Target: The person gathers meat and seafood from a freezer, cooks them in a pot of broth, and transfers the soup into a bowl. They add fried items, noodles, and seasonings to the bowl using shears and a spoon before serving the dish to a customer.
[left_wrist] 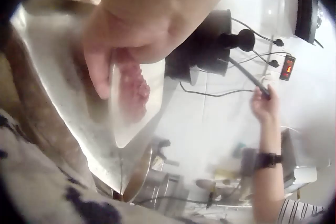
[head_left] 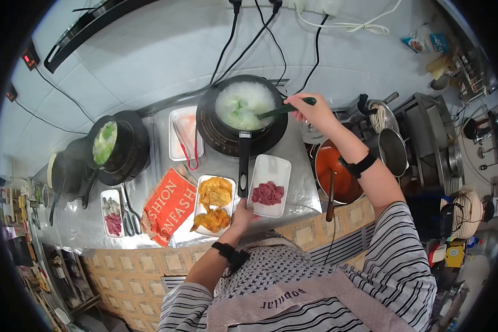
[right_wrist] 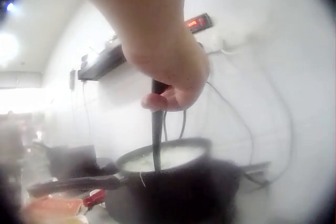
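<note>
A black pot (head_left: pixel 243 105) of white porridge with green bits sits on an induction cooker at the counter's back. My right hand (head_left: pixel 310 108) grips the dark handle of a ladle (head_left: pixel 282 109) whose bowl dips into the porridge; the same ladle (right_wrist: pixel 156 129) shows in the right wrist view, held from above. My left hand (head_left: pixel 242 213) holds the near edge of a white rectangular plate (head_left: pixel 268 169) carrying chopped raw red meat (head_left: pixel 267 193). In the left wrist view the fingers (left_wrist: pixel 100 71) curl round the plate's (left_wrist: pixel 131 124) rim.
A plate of fried yellow pieces (head_left: pixel 214 203) lies left of the meat plate. Red tongs (head_left: pixel 185 144) rest on a tray. A second pot (head_left: pixel 113 145) with greens stands at the left. An orange-lined pot (head_left: pixel 335 171) and steel pots (head_left: pixel 393 146) crowd the right.
</note>
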`<control>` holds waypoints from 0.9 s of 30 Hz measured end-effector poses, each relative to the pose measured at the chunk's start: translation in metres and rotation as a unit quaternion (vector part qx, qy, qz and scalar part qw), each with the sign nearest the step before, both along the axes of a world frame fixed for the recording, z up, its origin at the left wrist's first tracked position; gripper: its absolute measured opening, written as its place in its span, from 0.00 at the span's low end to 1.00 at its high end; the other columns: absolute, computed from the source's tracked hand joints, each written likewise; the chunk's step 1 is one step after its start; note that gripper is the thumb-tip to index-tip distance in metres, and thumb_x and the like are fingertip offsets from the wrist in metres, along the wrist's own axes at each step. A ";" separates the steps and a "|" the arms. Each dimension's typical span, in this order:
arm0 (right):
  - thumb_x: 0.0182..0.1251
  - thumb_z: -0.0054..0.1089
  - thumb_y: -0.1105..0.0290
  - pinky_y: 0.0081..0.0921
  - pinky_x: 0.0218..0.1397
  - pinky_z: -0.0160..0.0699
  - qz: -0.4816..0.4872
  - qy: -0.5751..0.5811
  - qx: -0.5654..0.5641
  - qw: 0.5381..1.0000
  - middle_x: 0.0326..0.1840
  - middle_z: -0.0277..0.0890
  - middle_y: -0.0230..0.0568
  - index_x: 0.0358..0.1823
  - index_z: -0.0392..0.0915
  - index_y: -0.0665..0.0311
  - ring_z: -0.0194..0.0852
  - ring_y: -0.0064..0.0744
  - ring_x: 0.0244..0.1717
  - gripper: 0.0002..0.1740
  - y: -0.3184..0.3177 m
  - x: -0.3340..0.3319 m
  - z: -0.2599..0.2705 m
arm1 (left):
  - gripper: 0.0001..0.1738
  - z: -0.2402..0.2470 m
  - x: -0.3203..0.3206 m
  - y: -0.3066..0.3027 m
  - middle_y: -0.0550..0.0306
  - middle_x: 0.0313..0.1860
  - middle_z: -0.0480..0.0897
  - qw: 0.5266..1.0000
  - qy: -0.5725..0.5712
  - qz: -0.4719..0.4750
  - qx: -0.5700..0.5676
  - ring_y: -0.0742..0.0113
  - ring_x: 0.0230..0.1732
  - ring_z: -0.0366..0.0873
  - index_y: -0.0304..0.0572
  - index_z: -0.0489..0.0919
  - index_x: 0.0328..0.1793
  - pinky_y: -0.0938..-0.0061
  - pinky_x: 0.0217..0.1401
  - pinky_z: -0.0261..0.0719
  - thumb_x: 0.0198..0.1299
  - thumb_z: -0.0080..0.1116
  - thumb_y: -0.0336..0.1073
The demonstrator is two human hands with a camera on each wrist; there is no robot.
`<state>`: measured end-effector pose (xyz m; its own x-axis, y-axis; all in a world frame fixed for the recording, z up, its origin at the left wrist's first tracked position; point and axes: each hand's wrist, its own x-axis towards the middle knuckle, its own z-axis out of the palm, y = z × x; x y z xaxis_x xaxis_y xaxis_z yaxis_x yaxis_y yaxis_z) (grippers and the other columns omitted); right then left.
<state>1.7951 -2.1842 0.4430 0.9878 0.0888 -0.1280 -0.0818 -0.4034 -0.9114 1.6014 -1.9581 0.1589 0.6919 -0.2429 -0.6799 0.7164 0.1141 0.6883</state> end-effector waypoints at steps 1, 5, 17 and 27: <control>0.65 0.51 0.59 0.21 0.32 0.70 -0.048 0.051 0.062 0.996 0.22 0.73 0.30 0.36 0.79 0.65 0.70 0.22 0.23 0.16 -0.005 0.008 -0.010 | 0.25 0.014 0.001 0.002 0.46 0.50 0.73 1.000 0.011 0.008 -0.018 0.56 0.37 0.81 0.39 0.61 0.62 0.68 0.35 0.86 0.56 0.40 0.20; 0.63 0.52 0.54 0.20 0.32 0.72 -0.139 0.123 0.249 0.951 0.27 0.75 0.38 0.39 0.77 0.69 0.73 0.25 0.27 0.21 -0.031 0.008 -0.039 | 0.28 0.058 0.000 0.025 0.46 0.52 0.73 0.999 0.038 -0.011 -0.032 0.54 0.42 0.80 0.38 0.60 0.63 0.66 0.40 0.85 0.52 0.36 0.17; 0.59 0.59 0.75 0.26 0.44 0.72 0.051 -0.303 -0.144 0.941 0.39 0.75 0.44 0.50 0.76 0.63 0.75 0.38 0.39 0.16 0.012 -0.037 -0.037 | 0.30 0.032 -0.008 0.043 0.45 0.54 0.71 0.997 0.045 -0.033 -0.052 0.53 0.48 0.78 0.39 0.56 0.66 0.66 0.43 0.84 0.54 0.39 0.17; 0.52 0.46 0.86 0.34 0.59 0.65 -0.037 -0.297 -0.226 0.927 0.55 0.67 0.52 0.65 0.59 0.68 0.67 0.49 0.55 0.33 -0.009 -0.094 -0.141 | 0.37 0.071 0.140 0.120 0.32 0.40 0.77 0.806 -0.335 0.121 0.472 0.43 0.44 0.77 0.29 0.59 0.63 0.57 0.47 0.75 0.54 0.57 0.46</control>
<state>1.7012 -2.1931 0.3018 0.8971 0.0872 0.4332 0.3373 -0.7685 -0.5438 1.7409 -1.8380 0.2300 0.9301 0.3619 0.0632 0.1837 -0.6070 0.7732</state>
